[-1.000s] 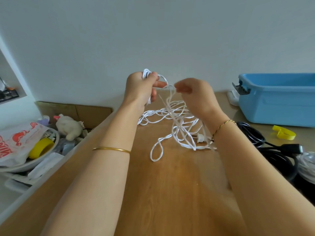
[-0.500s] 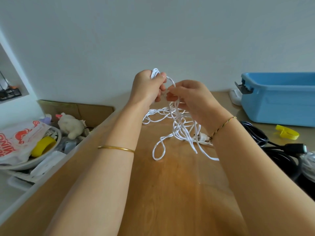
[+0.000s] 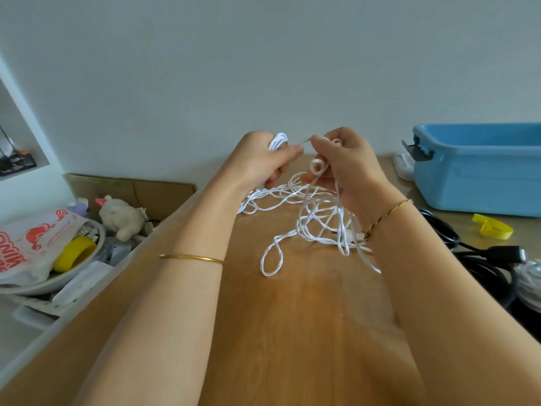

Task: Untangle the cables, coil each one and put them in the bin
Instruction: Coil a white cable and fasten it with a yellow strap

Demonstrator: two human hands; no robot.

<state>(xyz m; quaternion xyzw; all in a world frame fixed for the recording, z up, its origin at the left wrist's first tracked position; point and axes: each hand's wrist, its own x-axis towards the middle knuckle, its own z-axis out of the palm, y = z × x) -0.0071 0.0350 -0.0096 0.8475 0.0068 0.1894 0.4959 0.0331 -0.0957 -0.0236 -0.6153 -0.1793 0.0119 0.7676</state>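
Compared with half second earlier: hands being held slightly further apart, short strand now being stretched left-to-right between them. Coiled turns of thin white cable (image 3: pixel 307 218) being gripped in curled left hand (image 3: pixel 260 162); small loop being pinched by curled fingers of right hand (image 3: pixel 348 165). Rest of cable being left tangled on light wooden table (image 3: pixel 292 317) just below hands, long axis running from hands toward viewer, one long loop pointing at viewer. Blue plastic bin (image 3: pixel 483 177) being kept well apart, at right

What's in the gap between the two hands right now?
In the head view, a short stretch of the white cable spans the gap. One end is gripped by the left hand and the other is pinched by the right hand.
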